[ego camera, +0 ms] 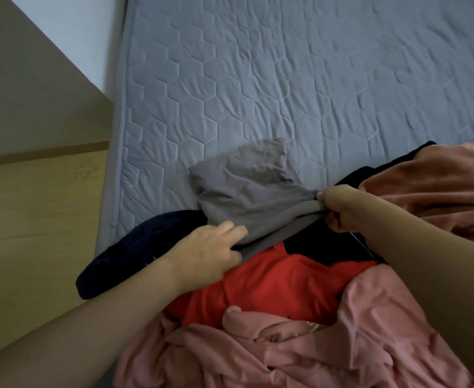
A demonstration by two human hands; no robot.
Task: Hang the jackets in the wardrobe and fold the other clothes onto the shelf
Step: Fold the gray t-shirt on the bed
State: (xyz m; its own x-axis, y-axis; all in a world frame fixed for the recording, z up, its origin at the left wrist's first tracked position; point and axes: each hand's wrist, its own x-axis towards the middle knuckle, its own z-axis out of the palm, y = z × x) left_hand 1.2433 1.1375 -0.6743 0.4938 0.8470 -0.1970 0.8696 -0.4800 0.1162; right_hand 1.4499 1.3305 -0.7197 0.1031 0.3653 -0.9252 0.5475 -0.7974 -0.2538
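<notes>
Head view — red garment [272,287] beneath hands

I am seeing a heap of clothes [272,303] lying on the near part of the mattress [286,79], one garment [247,191] lying on top toward the far side, and floor [34,205] lying left of the mattress.
</notes>
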